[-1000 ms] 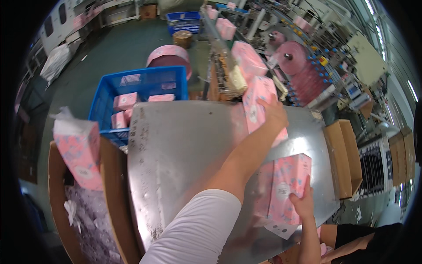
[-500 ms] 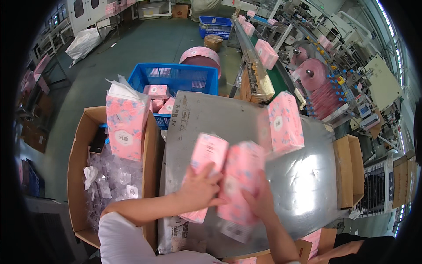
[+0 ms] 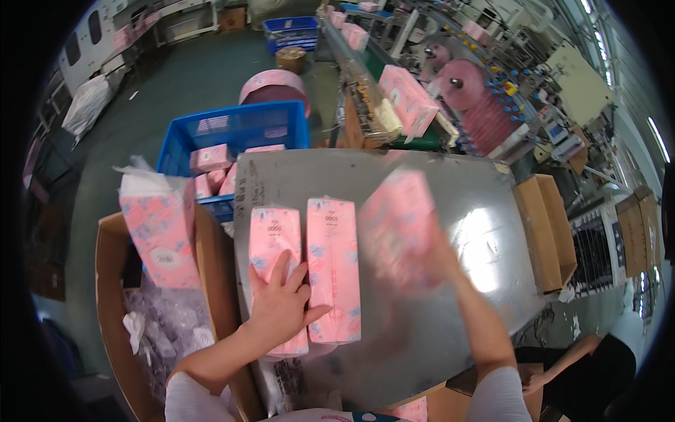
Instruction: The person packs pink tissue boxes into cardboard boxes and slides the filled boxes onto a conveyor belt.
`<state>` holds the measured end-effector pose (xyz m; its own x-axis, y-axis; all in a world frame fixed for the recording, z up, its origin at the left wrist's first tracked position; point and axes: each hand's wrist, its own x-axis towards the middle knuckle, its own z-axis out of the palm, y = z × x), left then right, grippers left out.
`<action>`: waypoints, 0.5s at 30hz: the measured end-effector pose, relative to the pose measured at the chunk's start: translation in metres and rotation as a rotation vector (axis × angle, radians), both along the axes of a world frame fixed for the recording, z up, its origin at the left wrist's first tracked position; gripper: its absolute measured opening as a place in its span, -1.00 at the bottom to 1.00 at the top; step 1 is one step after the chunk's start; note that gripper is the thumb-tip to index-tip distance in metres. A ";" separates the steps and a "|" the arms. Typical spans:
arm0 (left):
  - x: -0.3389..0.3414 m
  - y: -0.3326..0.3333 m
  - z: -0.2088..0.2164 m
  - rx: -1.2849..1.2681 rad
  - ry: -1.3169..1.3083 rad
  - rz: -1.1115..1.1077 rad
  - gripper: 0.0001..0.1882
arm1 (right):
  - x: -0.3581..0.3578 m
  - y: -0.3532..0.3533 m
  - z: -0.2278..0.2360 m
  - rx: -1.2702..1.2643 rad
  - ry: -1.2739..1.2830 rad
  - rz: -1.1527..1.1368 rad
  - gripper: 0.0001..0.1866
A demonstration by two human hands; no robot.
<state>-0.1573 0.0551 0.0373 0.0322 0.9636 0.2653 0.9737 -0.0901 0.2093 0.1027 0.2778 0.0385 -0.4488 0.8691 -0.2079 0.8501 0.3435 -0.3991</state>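
Steel worktop [image 3: 450, 211] is carrying two pink packs lying side by side; the left hand [image 3: 281, 306] is resting flat and open across the left pack [image 3: 271, 243] and right pack [image 3: 332, 278]. Right hand [image 3: 439, 257] is seemingly gripping a blurred third pack [image 3: 397, 221] further right.

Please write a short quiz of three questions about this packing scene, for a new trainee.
1. True or false: the left hand rests on the two pink tissue packs lying side by side on the metal table.
2. What does the right hand carry? A) a blurred pink tissue pack B) a cardboard lid C) a blue crate
3. What stands upright in the open cardboard box on the left?

Key
1. True.
2. A.
3. A tall pink pack in clear wrap.
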 end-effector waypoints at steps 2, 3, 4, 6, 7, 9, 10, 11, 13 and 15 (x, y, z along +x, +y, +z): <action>-0.002 -0.002 0.001 -0.007 0.007 0.020 -0.50 | -0.017 -0.079 0.008 -0.009 0.038 0.206 -0.03; -0.004 -0.002 0.001 -0.014 0.011 0.029 -0.50 | -0.029 -0.102 0.024 -0.107 0.043 0.221 -0.11; -0.006 -0.002 0.001 -0.011 0.010 0.016 -0.50 | -0.024 -0.084 0.021 -0.001 0.082 0.282 -0.17; -0.007 0.000 0.004 -0.006 -0.002 -0.009 -0.49 | -0.019 -0.006 0.019 0.210 0.146 0.416 -0.28; -0.005 0.001 0.005 -0.009 -0.006 -0.015 -0.49 | -0.029 0.036 0.035 0.457 0.148 0.365 -0.35; -0.003 0.005 0.005 -0.005 -0.010 -0.035 -0.49 | -0.022 0.121 0.034 0.957 -0.206 0.142 -0.14; -0.002 0.007 0.005 -0.004 -0.007 -0.047 -0.49 | -0.014 0.150 0.030 0.790 -0.279 -0.010 -0.07; 0.000 0.007 0.004 -0.006 -0.009 -0.057 -0.49 | -0.005 0.169 0.026 0.618 -0.351 -0.156 -0.01; -0.002 0.006 0.002 -0.006 0.001 -0.051 -0.49 | 0.000 0.169 0.008 0.341 -0.215 -0.281 0.06; -0.003 0.007 0.001 -0.005 0.013 -0.059 -0.48 | 0.015 0.151 -0.004 0.167 -0.178 -0.310 0.09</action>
<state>-0.1599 0.0624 0.0387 0.0925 0.9613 0.2595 0.9694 -0.1464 0.1970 0.1176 0.4287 0.0347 -0.1288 0.9862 -0.1036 0.9747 0.1067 -0.1962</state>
